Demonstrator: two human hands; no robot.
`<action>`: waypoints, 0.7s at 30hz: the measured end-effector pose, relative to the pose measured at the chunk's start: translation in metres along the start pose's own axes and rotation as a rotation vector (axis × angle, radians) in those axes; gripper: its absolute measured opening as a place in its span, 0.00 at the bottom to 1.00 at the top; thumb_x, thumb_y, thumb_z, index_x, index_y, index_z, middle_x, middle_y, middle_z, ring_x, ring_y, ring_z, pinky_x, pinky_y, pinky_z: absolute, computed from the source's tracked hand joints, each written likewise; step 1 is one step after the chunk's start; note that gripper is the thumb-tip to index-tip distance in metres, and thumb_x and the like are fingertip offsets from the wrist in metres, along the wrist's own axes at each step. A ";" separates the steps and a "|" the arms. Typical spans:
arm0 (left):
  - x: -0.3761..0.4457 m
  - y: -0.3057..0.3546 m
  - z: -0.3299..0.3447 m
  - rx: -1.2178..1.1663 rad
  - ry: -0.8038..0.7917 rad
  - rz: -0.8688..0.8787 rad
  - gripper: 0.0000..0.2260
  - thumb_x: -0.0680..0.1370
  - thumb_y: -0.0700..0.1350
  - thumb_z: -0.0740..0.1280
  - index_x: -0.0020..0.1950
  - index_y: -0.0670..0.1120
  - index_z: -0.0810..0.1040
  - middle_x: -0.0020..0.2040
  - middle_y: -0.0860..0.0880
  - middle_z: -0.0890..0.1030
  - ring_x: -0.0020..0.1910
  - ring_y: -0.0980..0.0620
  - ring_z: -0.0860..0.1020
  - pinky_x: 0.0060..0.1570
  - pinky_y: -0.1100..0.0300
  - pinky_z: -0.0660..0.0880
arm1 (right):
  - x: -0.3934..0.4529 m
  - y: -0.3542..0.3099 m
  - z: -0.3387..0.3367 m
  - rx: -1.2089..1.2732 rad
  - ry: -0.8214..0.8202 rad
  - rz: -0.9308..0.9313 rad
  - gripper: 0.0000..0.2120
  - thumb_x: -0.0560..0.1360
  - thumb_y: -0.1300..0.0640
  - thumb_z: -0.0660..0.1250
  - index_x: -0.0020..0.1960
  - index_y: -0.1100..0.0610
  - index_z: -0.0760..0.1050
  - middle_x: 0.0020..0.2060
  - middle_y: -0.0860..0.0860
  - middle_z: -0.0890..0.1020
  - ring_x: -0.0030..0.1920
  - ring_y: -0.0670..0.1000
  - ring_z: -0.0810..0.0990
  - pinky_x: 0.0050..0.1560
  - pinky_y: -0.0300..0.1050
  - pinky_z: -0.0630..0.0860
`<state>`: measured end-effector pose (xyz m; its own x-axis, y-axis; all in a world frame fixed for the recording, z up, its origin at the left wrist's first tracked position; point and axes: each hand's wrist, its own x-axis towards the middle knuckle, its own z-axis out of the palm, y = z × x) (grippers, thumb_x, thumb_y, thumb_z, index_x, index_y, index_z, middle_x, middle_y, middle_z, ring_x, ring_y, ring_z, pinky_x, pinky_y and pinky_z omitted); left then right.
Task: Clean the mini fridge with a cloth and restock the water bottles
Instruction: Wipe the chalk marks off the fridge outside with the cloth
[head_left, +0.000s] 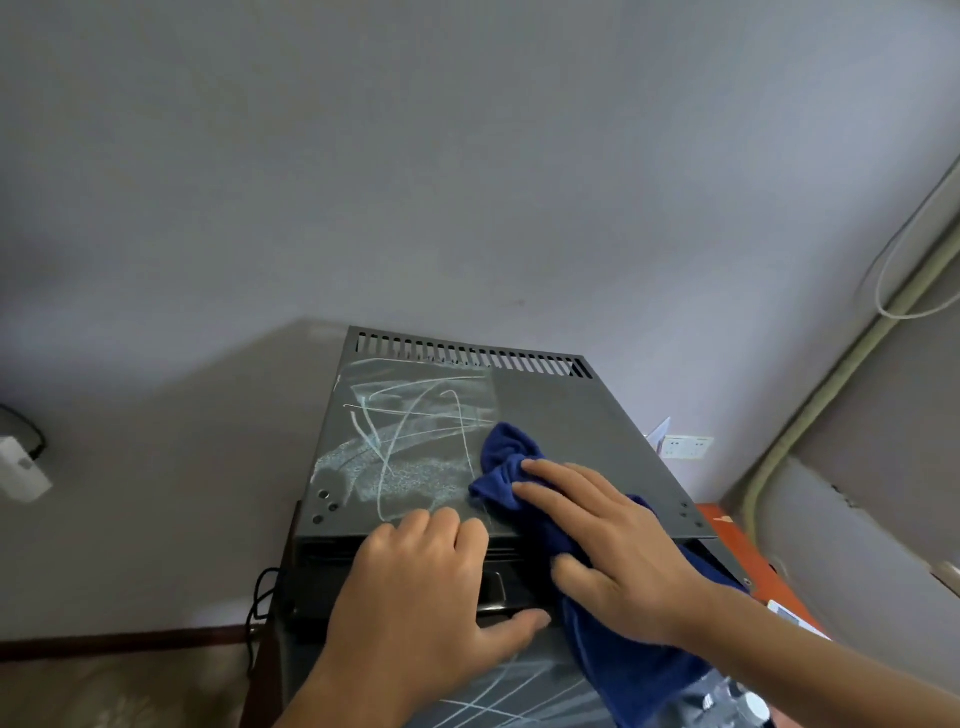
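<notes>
The mini fridge (540, 415) stands against the far wall, its dark grey top seen from above, with a row of vent slots (467, 353) along the far edge. White chalk-like scribbles (400, 447) cover the left half of the top; the right half shows bare grey up to the right edge. The blue cloth (506, 457) lies bunched on the top just right of centre, its near end trailing over the near edge and hanging down the front. The right hand (613, 540) lies flat on the cloth with fingers straight and slightly spread, pressing it against the top near the near edge. The left hand (421, 587) rests at the near edge left of the cloth, fingers curled over the rim and thumb stretched along the front below it, gripping the fridge. More scribbles mark the front face (519, 696) below the hands. A water bottle (737, 701) shows blurred at the near right corner, under the right forearm. A black cable (262, 597) hangs at the fridge's left side. To the right, an orange surface (727, 535) adjoins the fridge, and a white wall socket (685, 447) sits beyond the right edge. Open floor lies to the left.
</notes>
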<state>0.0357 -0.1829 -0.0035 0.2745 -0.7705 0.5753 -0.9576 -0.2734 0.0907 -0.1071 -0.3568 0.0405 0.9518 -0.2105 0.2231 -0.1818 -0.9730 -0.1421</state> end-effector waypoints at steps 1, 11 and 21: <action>0.001 -0.001 0.001 0.003 0.006 -0.002 0.30 0.68 0.77 0.61 0.36 0.49 0.70 0.32 0.52 0.71 0.30 0.50 0.72 0.29 0.54 0.69 | 0.014 0.002 0.001 -0.030 -0.010 0.007 0.32 0.73 0.46 0.57 0.77 0.49 0.68 0.78 0.41 0.64 0.77 0.42 0.61 0.74 0.34 0.58; 0.002 -0.003 0.001 0.000 -0.005 0.011 0.31 0.68 0.78 0.60 0.34 0.49 0.67 0.31 0.53 0.68 0.29 0.52 0.68 0.31 0.57 0.64 | 0.224 0.103 0.025 -0.029 -0.129 0.341 0.29 0.80 0.45 0.58 0.79 0.52 0.64 0.79 0.52 0.63 0.76 0.59 0.66 0.74 0.55 0.64; 0.003 -0.004 0.001 0.005 -0.014 -0.007 0.30 0.68 0.78 0.61 0.35 0.50 0.69 0.31 0.54 0.68 0.29 0.52 0.68 0.29 0.57 0.67 | 0.254 0.105 0.033 -0.053 -0.102 0.436 0.26 0.80 0.46 0.57 0.75 0.52 0.67 0.74 0.56 0.68 0.69 0.63 0.71 0.66 0.59 0.71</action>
<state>0.0402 -0.1841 -0.0028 0.2824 -0.7763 0.5636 -0.9552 -0.2815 0.0908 0.1233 -0.5093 0.0499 0.8026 -0.5937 0.0568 -0.5809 -0.7998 -0.1516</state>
